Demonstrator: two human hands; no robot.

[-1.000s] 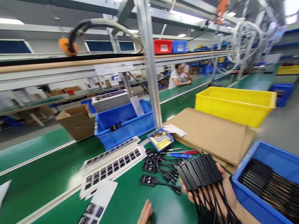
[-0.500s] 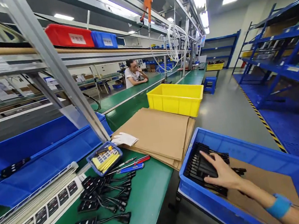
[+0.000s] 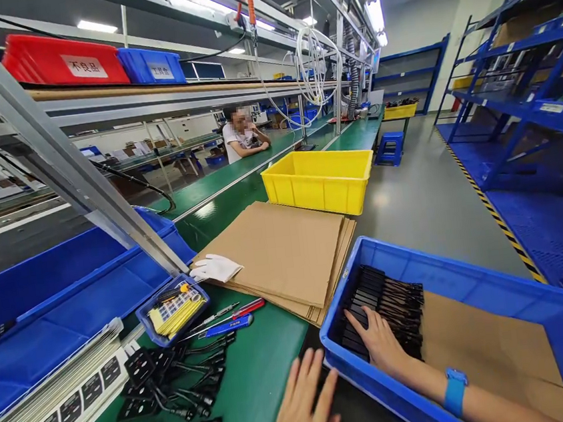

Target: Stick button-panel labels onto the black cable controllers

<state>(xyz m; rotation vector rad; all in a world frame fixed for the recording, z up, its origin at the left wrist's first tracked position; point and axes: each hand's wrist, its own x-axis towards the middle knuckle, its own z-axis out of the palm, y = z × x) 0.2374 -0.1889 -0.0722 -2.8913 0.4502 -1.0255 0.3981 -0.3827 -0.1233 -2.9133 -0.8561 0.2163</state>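
My right hand [image 3: 383, 344] reaches into the blue bin [image 3: 458, 266], its fingers spread and touching a packed row of black cabled modules [image 3: 371, 295]. Their cables lie side by side, pointing right. Outside the bin's near left corner, my left hand [image 3: 306, 403] is raised beside the table edge, fingers stretched out, holding nothing. On the green table [image 3: 258, 368], a loose pile of black modules with short cables [image 3: 169, 384] lies to the left of this hand. Cardboard [image 3: 480, 338] covers the bin's floor to the right of the row.
Flat cardboard sheets [image 3: 286, 251] with a white glove [image 3: 216, 268] lie before a yellow bin [image 3: 318, 180]. Screwdrivers, a blue cutter [image 3: 230, 325] and a small parts tray [image 3: 174, 309] sit left. Label strips [image 3: 71, 411] line the front. A person [image 3: 243, 134] sits across.
My left hand has come into view at the bottom. My right hand has moved slightly left and lower onto the modules, exposing their row of cables. The view has shifted rightward.
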